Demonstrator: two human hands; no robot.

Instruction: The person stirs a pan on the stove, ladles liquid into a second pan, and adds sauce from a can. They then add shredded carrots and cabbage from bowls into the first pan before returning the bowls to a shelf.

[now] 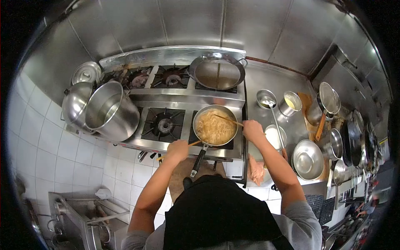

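A frying pan (pixel 201 159) full of pale noodles (pixel 214 127) sits on the front right burner, its black handle pointing toward my body. My left hand (pixel 178 151) is closed around a wooden chopstick (pixel 194 143) whose tip reaches the pan's lower left rim. From the right, my right hand (pixel 252 130) grips another wooden chopstick (pixel 227 119), with its far end in the noodles. Neither hand touches the pan's handle.
A large pot (pixel 112 110) stands at the stove's left. A wide pan (pixel 219 74) of liquid sits at the back right. On the right counter are a ladle (pixel 266 98), metal bowls (pixel 307 160) and a pink cloth-like item (pixel 256 170).
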